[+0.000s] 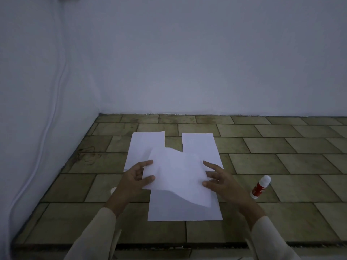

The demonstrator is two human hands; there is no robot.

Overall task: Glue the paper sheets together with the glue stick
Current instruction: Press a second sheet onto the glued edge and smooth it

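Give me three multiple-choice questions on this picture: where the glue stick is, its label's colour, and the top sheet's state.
1. Where is the glue stick? A in a hand; B on the floor right of the sheets; C on a sheet.
2. Its label? A blue; B red; C green.
3. The top sheet is: A flat; B lifted, curved; C crumpled.
Key: B, it lies on the floor; B, a red band shows; B, left hand and right hand hold its edges.

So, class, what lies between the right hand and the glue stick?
Only bare floor tiles, as the head view shows; the right hand holds a sheet, the glue stick lies apart.
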